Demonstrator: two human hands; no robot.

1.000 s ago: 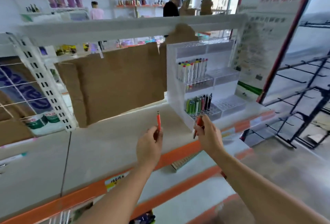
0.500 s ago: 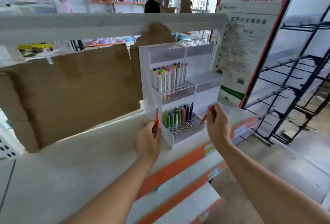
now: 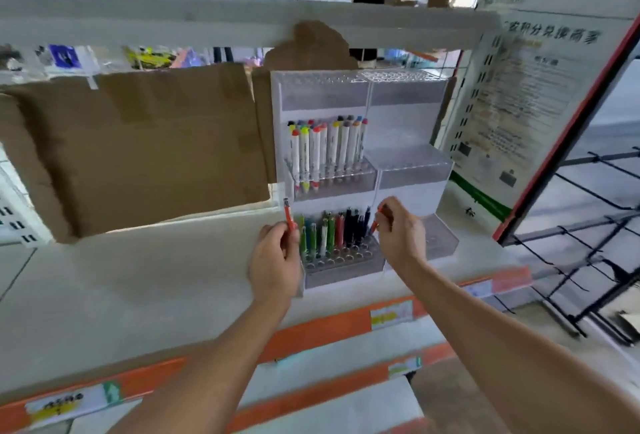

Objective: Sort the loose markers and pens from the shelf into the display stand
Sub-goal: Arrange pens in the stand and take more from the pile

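Right hand (image 3: 401,238) pinches an orange pen (image 3: 378,217), tip angled down-left toward the display stand (image 3: 346,267), nearest its lower rack; left hand (image 3: 275,262) grips another upright.

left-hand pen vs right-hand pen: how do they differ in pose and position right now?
The left-hand pen stands nearly upright; the right-hand pen is tilted, its lower tip pointing down-left. The left-hand pen sits at the display stand's left edge; the right-hand pen is over the right end of the bottom pen row. The left hand leaves more of its pen showing than the right hand. Both are orange-red and pinched.
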